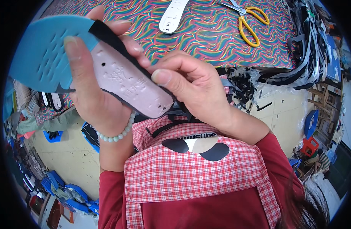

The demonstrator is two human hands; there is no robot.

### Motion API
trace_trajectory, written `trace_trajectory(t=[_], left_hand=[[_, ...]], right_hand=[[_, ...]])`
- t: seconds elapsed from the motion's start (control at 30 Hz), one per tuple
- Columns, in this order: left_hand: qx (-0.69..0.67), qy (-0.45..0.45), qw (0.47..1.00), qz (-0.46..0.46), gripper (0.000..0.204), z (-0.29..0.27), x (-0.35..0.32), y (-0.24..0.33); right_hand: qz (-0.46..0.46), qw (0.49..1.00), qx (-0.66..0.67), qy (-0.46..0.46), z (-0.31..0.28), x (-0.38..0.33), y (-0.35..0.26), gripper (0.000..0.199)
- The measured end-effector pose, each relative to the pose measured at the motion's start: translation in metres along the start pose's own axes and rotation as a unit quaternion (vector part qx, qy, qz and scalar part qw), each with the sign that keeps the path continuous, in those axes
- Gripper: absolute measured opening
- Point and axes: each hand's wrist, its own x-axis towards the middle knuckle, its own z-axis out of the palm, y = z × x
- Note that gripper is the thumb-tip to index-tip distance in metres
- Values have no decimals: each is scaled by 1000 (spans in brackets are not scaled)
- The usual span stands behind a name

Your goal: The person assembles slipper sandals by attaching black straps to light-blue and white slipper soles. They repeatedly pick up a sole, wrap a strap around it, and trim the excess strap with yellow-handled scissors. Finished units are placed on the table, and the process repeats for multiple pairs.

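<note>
A shoe insole, blue at the broad front and pale pink at the heel, is held up above my lap. My left hand grips it, the thumb across its face and the fingers behind the far edge. Along that edge runs a black fabric strip. My right hand is closed near the heel, thumb and forefinger pinching the strip against the insole's edge. The loose end of the strip seems to hang below this hand, partly hidden.
A table with a colourful wavy cloth lies ahead. On it are a white insole piece and yellow-handled scissors. Black and white strips hang over its right side. Blue bins stand on the floor at lower left, a red stool at right.
</note>
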Motion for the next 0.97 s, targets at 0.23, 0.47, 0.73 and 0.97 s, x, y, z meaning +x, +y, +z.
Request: trace_trajectory(t=[0.23, 0.47, 0.73, 0.97], left_hand=[[114, -32, 991, -66, 47, 14, 12, -14], [184, -85, 979, -14, 19, 4, -2, -10], [-79, -140, 980, -120, 50, -12, 11, -8], [-150, -102, 982, -56, 31, -29, 10, -11]], right_hand=[[-311, 888, -321, 109, -14, 30, 8, 17], [-261, 876, -405, 22, -43, 48, -34, 25], [-31, 998, -29, -44, -19, 44, -30, 44], [-109, 957, -263, -60, -24, 29, -33, 46]])
